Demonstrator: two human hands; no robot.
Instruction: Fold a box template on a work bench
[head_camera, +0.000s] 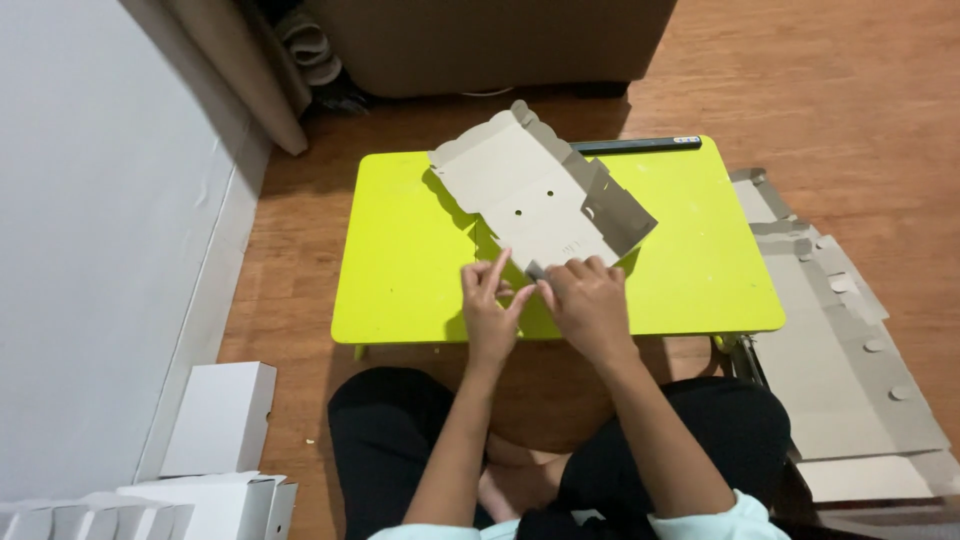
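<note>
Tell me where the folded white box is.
In the head view, the white box lies on the wood floor at lower left, beside the wall, left of the person's knee.

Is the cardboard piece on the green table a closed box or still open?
Open: the grey die-cut cardboard box blank lies spread, some flaps raised, while both hands press its near edge.

Both forearms extend forward from the seated body and converge at the hands. The left hand (490, 310) is held with its fingers (497, 268) raised and slightly spread, thumb angled toward the other hand. The right hand (590, 305) is palm down, knuckles up, fingers curled forward. The two hands sit just beside each other, thumbs nearly touching.
</note>
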